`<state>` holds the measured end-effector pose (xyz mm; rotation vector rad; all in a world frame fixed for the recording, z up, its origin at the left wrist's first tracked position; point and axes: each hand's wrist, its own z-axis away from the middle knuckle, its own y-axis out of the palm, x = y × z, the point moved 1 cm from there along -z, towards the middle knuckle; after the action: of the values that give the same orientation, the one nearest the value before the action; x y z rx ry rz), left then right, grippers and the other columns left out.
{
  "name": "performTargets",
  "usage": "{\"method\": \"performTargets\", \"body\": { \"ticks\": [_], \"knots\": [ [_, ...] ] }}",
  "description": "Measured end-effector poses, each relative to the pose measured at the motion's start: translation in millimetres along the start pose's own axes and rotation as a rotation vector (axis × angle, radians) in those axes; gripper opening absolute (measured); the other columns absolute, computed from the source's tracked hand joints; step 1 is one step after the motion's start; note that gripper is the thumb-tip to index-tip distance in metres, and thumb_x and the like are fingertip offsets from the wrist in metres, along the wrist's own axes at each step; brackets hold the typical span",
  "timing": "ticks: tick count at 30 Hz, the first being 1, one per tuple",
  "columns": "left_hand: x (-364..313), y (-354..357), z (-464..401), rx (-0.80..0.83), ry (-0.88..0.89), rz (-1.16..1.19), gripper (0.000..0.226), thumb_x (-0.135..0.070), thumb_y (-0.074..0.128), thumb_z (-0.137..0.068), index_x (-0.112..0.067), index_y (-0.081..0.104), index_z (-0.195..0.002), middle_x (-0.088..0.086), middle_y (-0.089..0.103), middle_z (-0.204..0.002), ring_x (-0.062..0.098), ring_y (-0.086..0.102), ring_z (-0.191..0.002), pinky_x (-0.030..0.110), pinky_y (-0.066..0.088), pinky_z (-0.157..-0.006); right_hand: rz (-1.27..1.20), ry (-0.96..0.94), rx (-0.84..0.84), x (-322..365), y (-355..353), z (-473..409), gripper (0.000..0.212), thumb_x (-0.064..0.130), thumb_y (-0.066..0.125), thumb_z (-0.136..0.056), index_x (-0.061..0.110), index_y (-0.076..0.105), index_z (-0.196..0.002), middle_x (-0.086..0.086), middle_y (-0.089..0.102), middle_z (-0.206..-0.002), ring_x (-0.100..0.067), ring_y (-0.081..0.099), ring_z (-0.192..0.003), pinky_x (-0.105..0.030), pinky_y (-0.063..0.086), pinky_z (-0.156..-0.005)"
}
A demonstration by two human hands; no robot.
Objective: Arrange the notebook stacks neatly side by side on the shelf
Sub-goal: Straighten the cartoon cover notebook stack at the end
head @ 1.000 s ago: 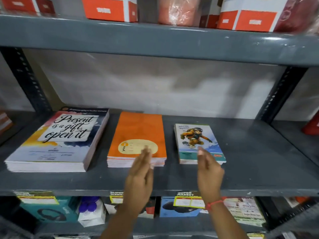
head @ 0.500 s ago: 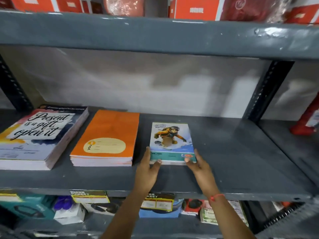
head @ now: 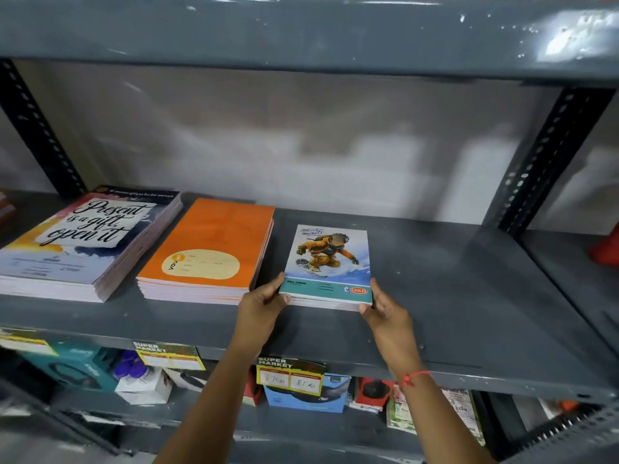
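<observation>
The left hand [head: 264, 301] is gripping the near left corner of a small stack of notebooks with a blue-and-white snowboarder cover [head: 330, 262], thumb lying on the teal band of the cover and the fingers curling at the stack's side. The right hand [head: 385, 308] is clasping the near right corner in the same way, a thin red thread bracelet [head: 410, 377] showing at its wrist. Both hands are closed on this one stack, one at each front corner, and both are equally near it.

The stack is lying flat on the grey metal shelf [head: 469, 296], directly ahead of the hands, its long axis running away from the person toward the pale back wall [head: 335, 145]. It is sitting a little turned, its far end leaning slightly left.

To its left, a thicker stack of plain orange notebooks with a cream oval label [head: 207, 249] is resting close by; its near right corner is just beside the left hand. Further left is lying a larger stack of notebooks with a painted cover reading "Present is a gift, open it" [head: 87, 239], a narrow gap separating it from the orange one.

Judging from this, the coming move is likely a small twist or slide leftward to square the small stack with its neighbour, and the wide bare stretch of shelf on the right is leaving free room for it
</observation>
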<state>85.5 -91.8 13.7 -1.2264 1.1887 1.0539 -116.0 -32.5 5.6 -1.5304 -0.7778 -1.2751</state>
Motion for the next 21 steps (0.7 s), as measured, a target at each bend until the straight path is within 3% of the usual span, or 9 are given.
{"method": "performTargets", "body": {
  "ticks": [3,8,12,17,21],
  "knots": [
    [-0.6,1.0,0.9,-0.039,-0.005,0.034,0.041,0.004,0.057,-0.085,-0.005,0.054,-0.125,-0.001,0.06,-0.115,0.007,0.057,-0.09,0.0,0.048,-0.072,-0.021,0.018,-0.017,-0.6,1.5,-0.5,0.052,0.017,0.054,-0.09,0.026,0.038,-0.139,0.018,0.06,-0.112,0.004,0.058,-0.078,0.0,0.047,-0.059],
    [0.9,2.9,-1.2,-0.088,-0.032,0.066,0.039,0.002,0.061,-0.083,-0.005,0.058,-0.121,-0.004,0.062,-0.108,-0.003,0.055,-0.084,-0.002,0.048,-0.065,-0.02,0.033,-0.056,0.9,2.7,-0.7,0.048,0.018,0.052,-0.091,0.026,0.041,-0.138,0.012,0.063,-0.113,-0.001,0.057,-0.08,-0.021,0.053,-0.083],
    [3.0,2.5,-1.6,-0.107,-0.04,0.049,0.037,0.0,0.06,-0.084,-0.006,0.059,-0.12,-0.002,0.062,-0.11,-0.001,0.055,-0.087,-0.002,0.048,-0.067,-0.032,0.035,-0.083,0.8,4.1,-1.3,0.047,0.016,0.052,-0.091,0.024,0.042,-0.137,0.013,0.062,-0.112,0.007,0.057,-0.078,-0.003,0.045,-0.067],
    [3.7,2.0,-0.8,-0.111,-0.049,0.09,0.033,0.0,0.057,-0.085,-0.005,0.06,-0.118,0.001,0.063,-0.111,0.011,0.055,-0.095,0.015,0.047,-0.083,-0.048,0.037,-0.135,-0.9,6.3,-1.2,0.044,0.014,0.054,-0.091,0.022,0.048,-0.133,0.012,0.062,-0.109,0.0,0.058,-0.081,-0.002,0.045,-0.068],
    [3.2,4.4,-1.9,-0.148,-0.038,0.085,0.032,0.001,0.057,-0.085,-0.004,0.061,-0.117,0.001,0.063,-0.109,0.009,0.054,-0.092,0.008,0.049,-0.074,-0.054,0.025,-0.181,-0.6,7.2,-1.7,0.042,0.013,0.055,-0.089,0.021,0.051,-0.13,0.011,0.063,-0.106,0.001,0.057,-0.075,-0.008,0.049,-0.065]
  ]
}}
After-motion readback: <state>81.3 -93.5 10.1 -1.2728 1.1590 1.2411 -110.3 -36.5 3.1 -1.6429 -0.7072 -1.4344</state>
